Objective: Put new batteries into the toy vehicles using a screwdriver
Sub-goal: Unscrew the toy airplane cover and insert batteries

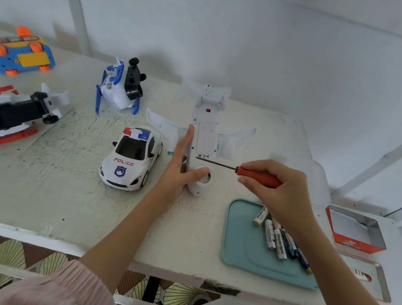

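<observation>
Screwdriver [242, 171] tip at upturned toy plane [204, 136] belly.
Right hand [279, 190] grips handle; left hand [180, 164], fingers straight, steadies plane.

Two bare forearms rise from the bottom of the frame, one from the lower middle and one from the lower right. The left hand [178, 167] and the right hand [275, 189] wear no gloves, rings or watch that can be seen. At the lower left of the frame, the left arm comes out of a pale pink sleeve [79, 289] of soft, finely ribbed or pleated fabric, gathered at the cuff. The right forearm is uncovered up to the frame's edge.
</observation>
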Motion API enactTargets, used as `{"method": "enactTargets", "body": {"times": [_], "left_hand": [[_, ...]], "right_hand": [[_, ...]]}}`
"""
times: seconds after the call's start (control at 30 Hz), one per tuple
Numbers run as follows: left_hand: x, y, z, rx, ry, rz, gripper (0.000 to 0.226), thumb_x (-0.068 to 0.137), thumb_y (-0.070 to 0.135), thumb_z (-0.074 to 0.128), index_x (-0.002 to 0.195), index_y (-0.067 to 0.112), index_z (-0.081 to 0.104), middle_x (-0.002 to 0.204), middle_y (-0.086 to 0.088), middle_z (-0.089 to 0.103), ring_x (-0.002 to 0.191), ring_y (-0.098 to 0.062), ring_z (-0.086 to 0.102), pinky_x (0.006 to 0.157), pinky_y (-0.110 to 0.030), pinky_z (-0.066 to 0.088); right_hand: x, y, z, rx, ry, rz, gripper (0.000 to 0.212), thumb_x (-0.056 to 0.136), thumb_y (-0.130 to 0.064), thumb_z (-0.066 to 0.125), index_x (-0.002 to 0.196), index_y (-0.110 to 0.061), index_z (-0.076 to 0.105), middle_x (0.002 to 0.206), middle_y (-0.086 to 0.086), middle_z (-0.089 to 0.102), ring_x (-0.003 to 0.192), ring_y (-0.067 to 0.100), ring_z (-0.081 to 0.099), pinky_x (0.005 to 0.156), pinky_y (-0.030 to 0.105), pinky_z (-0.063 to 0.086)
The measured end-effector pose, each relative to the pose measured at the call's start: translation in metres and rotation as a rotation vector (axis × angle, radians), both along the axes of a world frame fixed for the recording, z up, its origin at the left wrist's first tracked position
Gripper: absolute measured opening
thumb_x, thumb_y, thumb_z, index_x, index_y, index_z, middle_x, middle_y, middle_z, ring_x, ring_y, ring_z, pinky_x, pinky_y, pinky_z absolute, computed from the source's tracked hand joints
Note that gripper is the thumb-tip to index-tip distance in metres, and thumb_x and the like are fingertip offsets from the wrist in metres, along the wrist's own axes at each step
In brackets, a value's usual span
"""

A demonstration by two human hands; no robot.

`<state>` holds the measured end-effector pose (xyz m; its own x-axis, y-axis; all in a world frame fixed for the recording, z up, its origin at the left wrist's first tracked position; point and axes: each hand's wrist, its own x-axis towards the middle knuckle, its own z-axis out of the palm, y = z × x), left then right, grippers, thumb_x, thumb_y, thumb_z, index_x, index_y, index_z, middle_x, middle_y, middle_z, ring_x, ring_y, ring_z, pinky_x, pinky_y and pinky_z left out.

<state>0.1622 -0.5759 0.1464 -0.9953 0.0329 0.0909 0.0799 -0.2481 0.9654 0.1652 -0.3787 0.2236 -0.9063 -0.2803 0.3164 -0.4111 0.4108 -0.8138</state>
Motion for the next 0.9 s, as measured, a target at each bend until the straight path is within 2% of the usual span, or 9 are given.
{"method": "enactTargets", "body": {"times": [0.07,0.17,0.23,0.47,0.67,0.77,0.9], "left_hand": [[0.000,0.000,0.000,0.000,-0.002,0.000,0.082,0.075,0.018,0.070,0.128,0.065,0.029,0.153,0.005,0.033,0.130,-0.014,0.046,0.106,-0.033,0.042],[0.001,0.000,0.000,-0.006,-0.002,0.003,0.083,0.075,0.018,0.070,0.129,0.064,0.028,0.153,0.005,0.033,0.130,-0.013,0.047,0.105,-0.033,0.043],[0.001,0.001,0.000,-0.010,-0.001,0.002,0.083,0.075,0.018,0.070,0.131,0.063,0.027,0.153,0.006,0.032,0.130,-0.013,0.047,0.104,-0.032,0.043],[0.001,0.001,0.001,-0.018,-0.004,0.006,0.085,0.077,0.018,0.074,0.131,0.063,0.026,0.153,0.008,0.032,0.129,-0.011,0.047,0.103,-0.029,0.044],[0.002,0.001,0.002,-0.047,-0.002,0.011,0.085,0.078,0.017,0.073,0.130,0.064,0.026,0.154,0.009,0.030,0.131,-0.011,0.044,0.108,-0.033,0.040],[0.002,0.003,0.004,-0.083,0.004,0.021,0.084,0.078,0.020,0.071,0.130,0.065,0.024,0.154,0.011,0.028,0.133,-0.011,0.042,0.110,-0.036,0.037],[0.002,0.010,0.007,-0.156,0.014,0.064,0.083,0.081,0.020,0.070,0.128,0.069,0.022,0.155,0.014,0.024,0.139,-0.011,0.032,0.115,-0.044,0.029]], "right_hand": [[-0.002,0.001,-0.001,0.037,0.059,-0.014,0.022,0.070,-0.007,0.078,0.086,-0.020,0.071,0.081,-0.012,0.070,0.079,-0.001,0.067,0.075,0.014,0.051],[-0.004,0.001,-0.004,0.087,0.101,-0.035,0.018,0.072,-0.008,0.077,0.086,-0.017,0.072,0.081,-0.007,0.071,0.077,0.008,0.068,0.074,0.029,0.056],[-0.005,0.001,-0.005,0.117,0.143,-0.052,0.016,0.072,-0.009,0.077,0.085,-0.016,0.072,0.079,-0.007,0.071,0.075,0.010,0.068,0.071,0.033,0.056],[-0.007,-0.004,-0.005,0.125,0.191,-0.067,0.014,0.073,-0.009,0.076,0.084,-0.016,0.071,0.077,-0.009,0.069,0.073,0.007,0.066,0.069,0.031,0.055],[-0.008,-0.003,-0.005,0.152,0.209,-0.070,0.012,0.074,-0.013,0.075,0.084,-0.018,0.071,0.077,-0.006,0.071,0.074,0.014,0.067,0.066,0.042,0.056],[-0.008,-0.005,0.001,0.246,0.273,-0.091,0.010,0.073,-0.021,0.071,0.083,-0.022,0.071,0.074,-0.008,0.069,0.070,0.013,0.064,0.062,0.040,0.054],[-0.008,-0.009,0.016,0.417,0.370,-0.086,0.010,0.074,-0.020,0.073,0.083,-0.021,0.071,0.074,-0.007,0.068,0.067,0.010,0.058,0.061,0.035,0.052]]}}
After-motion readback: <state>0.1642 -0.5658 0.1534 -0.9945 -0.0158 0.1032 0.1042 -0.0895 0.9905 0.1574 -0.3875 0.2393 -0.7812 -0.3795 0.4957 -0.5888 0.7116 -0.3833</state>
